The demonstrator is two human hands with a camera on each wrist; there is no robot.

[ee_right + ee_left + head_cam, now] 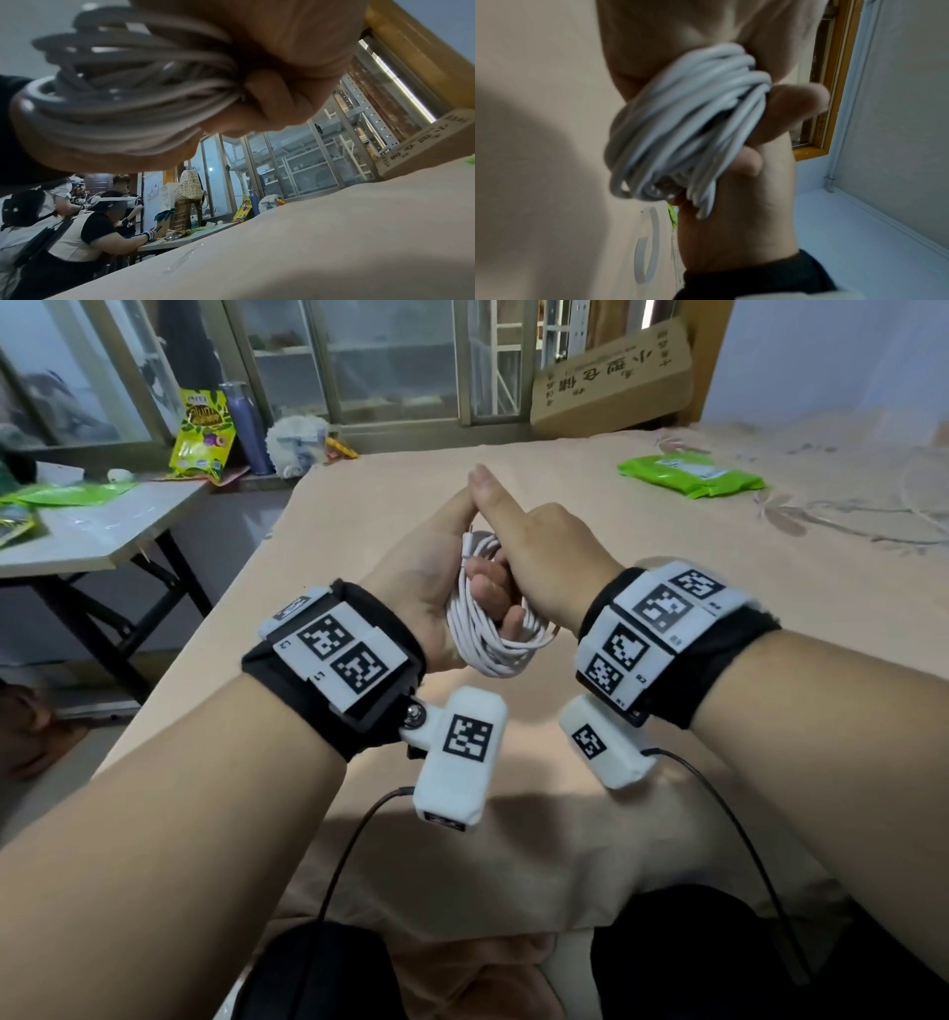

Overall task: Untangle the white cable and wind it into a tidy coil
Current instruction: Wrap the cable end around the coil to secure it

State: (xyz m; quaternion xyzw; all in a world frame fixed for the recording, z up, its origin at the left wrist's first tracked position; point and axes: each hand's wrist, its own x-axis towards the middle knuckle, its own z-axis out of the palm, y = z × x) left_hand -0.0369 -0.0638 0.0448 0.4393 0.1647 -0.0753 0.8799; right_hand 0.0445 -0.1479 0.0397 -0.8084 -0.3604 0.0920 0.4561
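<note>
A white cable (pixel 493 629) sits between wrist bands (pixel 334 660) of black with white plates bearing black-and-white square codes, over a beige sheet (pixel 642 618) with a faint floral print at 2 o'clock, where a bright green packet (pixel 688 477) lies

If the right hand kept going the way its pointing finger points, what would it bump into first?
The right hand, gripping the white cable, points at the left hand's fingers, already touching. Beyond them, probably just the bed.
</note>
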